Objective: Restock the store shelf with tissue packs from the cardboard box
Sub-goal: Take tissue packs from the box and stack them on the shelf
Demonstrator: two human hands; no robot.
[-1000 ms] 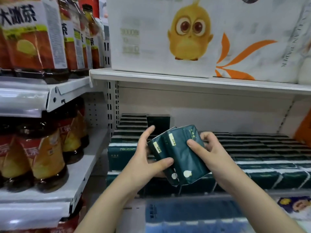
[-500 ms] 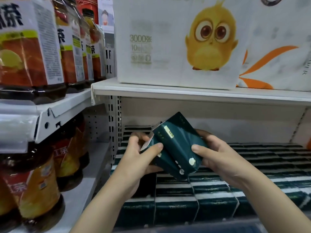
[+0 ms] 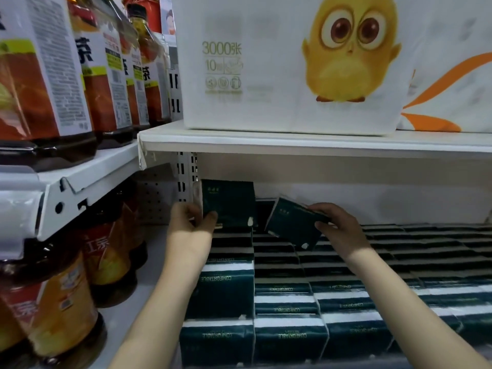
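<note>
Two dark green tissue packs are in my hands, deep in the shelf bay. My left hand [image 3: 190, 218] grips one tissue pack [image 3: 229, 202], held upright at the back left corner, above the leftmost stack. My right hand [image 3: 336, 230] holds a second tissue pack [image 3: 292, 225], tilted, over the rows just right of it. Below them, several rows of stocked green packs [image 3: 287, 304] cover the shelf. The cardboard box is out of view.
The white shelf board [image 3: 292, 141] overhead carries a large white tissue bale with a yellow chick [image 3: 292, 62], leaving low headroom. Bottles of tea [image 3: 48, 75] fill the neighbouring shelves on the left. A perforated upright [image 3: 186, 177] bounds the bay's left side.
The two packs, held together between both hands before, are now separated, one per hand. Both hands have reached farther back into the shelf, and the camera has moved closer.
</note>
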